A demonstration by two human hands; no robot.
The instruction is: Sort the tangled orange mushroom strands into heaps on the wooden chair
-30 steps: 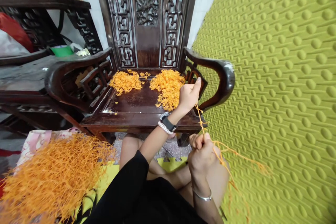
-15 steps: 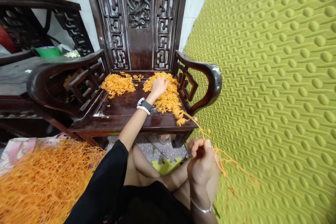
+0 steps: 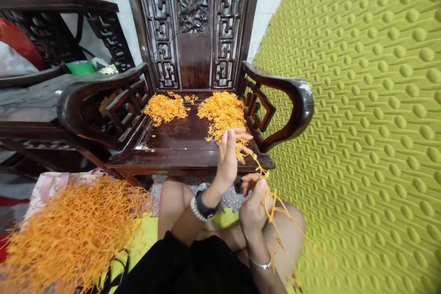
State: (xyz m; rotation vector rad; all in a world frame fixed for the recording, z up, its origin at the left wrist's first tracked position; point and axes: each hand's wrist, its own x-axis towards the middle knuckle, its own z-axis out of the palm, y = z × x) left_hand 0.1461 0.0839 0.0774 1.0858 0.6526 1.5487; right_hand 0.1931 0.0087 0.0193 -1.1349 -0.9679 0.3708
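My left hand (image 3: pixel 228 161) is raised over the front of the dark wooden seat (image 3: pixel 172 147) with its fingers spread, close to the orange strands (image 3: pixel 267 202) but not visibly gripping them. My right hand (image 3: pixel 254 209) pinches those strands, which trail down past my knee and up toward the seat. Two piles of fine orange shreds lie on the seat, the nearer one (image 3: pixel 222 115) just beyond my left fingers and the other (image 3: pixel 165 108) to its left. A large tangled orange net-like mass (image 3: pixel 72 232) lies on my lap's left side.
The carved dark wood chair has a fretwork back (image 3: pixel 193 23) and curved arms, the right one (image 3: pixel 285 101) close to a green dimpled mat (image 3: pixel 361 124). A dark carved bench (image 3: pixel 34 96) stands to the left. My bare legs are crossed below.
My left hand has come back from the right-hand pile toward me and turned with its fingers spread. The orange strands between my hands are shorter, and the view has shifted slightly.
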